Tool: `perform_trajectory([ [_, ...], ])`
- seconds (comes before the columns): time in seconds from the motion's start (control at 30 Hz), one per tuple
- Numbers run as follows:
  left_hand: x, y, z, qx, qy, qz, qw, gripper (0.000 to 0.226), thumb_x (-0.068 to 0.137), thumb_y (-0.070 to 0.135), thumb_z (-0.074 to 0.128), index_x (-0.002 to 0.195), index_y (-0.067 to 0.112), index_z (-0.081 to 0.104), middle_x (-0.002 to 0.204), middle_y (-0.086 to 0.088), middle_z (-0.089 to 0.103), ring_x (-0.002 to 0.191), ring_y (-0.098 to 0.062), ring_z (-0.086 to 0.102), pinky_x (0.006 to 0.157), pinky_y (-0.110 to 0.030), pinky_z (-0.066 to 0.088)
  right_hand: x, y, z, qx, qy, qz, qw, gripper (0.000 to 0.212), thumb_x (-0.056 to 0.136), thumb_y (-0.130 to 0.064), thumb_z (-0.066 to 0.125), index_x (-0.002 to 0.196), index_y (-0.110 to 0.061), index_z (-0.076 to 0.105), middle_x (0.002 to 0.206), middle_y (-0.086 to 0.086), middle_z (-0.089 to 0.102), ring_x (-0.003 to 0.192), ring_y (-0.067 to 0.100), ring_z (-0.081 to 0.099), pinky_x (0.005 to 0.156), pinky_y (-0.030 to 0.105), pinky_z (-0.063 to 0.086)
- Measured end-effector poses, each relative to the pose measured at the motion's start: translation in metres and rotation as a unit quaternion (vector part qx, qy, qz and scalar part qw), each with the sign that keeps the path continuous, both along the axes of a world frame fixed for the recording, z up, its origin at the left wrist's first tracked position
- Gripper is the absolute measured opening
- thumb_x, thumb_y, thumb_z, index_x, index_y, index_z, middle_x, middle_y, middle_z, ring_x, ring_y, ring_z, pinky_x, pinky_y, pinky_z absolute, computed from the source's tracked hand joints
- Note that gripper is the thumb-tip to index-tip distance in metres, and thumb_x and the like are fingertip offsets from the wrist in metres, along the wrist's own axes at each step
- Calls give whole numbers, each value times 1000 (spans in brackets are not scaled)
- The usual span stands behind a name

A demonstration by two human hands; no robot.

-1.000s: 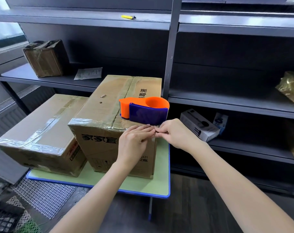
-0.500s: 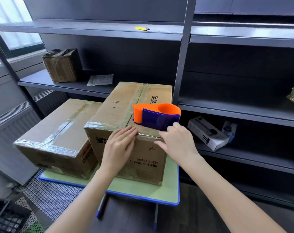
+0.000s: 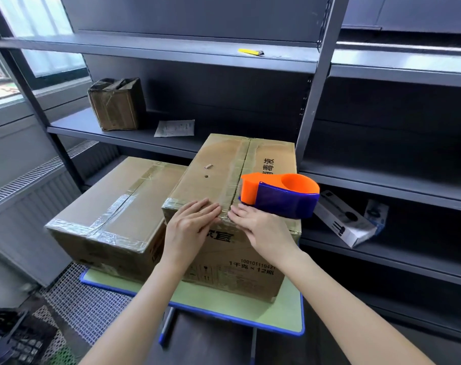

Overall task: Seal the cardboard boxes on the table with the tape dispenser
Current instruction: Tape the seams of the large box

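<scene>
Two cardboard boxes stand on a small green table [image 3: 290, 312] with a blue rim. The taller right box [image 3: 224, 177] has clear tape along its top seam. The orange and blue tape dispenser [image 3: 279, 196] rests on its top near the right front corner. My left hand [image 3: 190, 227] and my right hand [image 3: 261, 227] lie flat, fingers together, on the box's front top edge, pressing on the tape there. The lower left box [image 3: 113, 201] carries crossed strips of tape.
Dark metal shelves stand behind the table. A taped small box [image 3: 116, 104] and a paper sheet [image 3: 175, 128] sit on the left shelf. A yellow cutter [image 3: 250, 52] lies on the upper shelf. A white product box [image 3: 342, 219] sits right. Mesh matting covers the floor at left.
My hands have gone from pinching the tape end at the box's front to lying flat on the front edge. The view has shifted so the boxes sit further right.
</scene>
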State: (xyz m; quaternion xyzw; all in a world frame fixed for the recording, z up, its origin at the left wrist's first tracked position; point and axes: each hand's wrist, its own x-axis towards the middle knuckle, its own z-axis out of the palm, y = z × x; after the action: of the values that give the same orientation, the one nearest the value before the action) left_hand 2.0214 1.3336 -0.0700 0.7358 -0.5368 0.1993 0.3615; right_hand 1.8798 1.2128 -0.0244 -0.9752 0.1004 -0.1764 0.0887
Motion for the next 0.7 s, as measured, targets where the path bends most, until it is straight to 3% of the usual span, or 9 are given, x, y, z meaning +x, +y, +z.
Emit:
perform_trajectory([
  [0.13,-1,0,4,12,0,-2,1000,30,89,32,53,104,15,74,108,4,70,113,-13,59,102,-23,38,0,1,11,-11,58,-19,998,42,99,-16,40,140,-26,42,147,-11,36,138,4,28,106,26,33],
  [0.2,-2,-1,8,21,28,1,999,27,88,32,58,105,17,73,109,5,69,114,-10,57,103,-21,35,0,-1,18,-20,65,-13,998,39,97,-16,45,135,-23,50,143,-8,44,136,9,34,107,29,35],
  [0.3,-5,-1,16,24,97,11,995,23,85,26,68,107,20,72,111,9,68,117,-3,53,104,-26,37,-9,-6,23,-72,-58,-22,995,25,81,-9,68,106,-13,72,107,2,70,106,24,58,92,37,48],
  [0.4,-14,-7,25,15,125,14,992,16,86,23,66,99,20,75,108,9,70,111,-4,55,97,-27,41,-18,-18,30,-110,-158,-124,973,20,74,-7,74,94,-6,72,91,8,67,90,28,60,79,38,49],
  [0.53,-36,-25,33,25,114,-10,993,18,88,20,62,100,18,75,106,6,71,107,-7,58,89,-16,37,-25,-32,36,-136,-81,-227,961,40,75,-20,75,109,-4,63,100,11,66,94,32,60,85,42,47],
  [0.6,-46,-33,33,31,111,-17,993,19,89,19,62,102,17,75,105,5,71,107,-9,57,90,-17,38,-28,-32,38,-114,-7,-240,964,41,89,-28,59,124,-8,51,112,7,63,104,27,57,95,40,39],
  [0.7,-56,-43,32,25,102,2,994,16,87,17,64,96,14,76,97,4,73,101,-12,57,83,-21,43,-31,-38,36,-84,0,-222,971,39,97,-31,47,131,-12,44,114,2,62,107,22,55,97,34,34],
])
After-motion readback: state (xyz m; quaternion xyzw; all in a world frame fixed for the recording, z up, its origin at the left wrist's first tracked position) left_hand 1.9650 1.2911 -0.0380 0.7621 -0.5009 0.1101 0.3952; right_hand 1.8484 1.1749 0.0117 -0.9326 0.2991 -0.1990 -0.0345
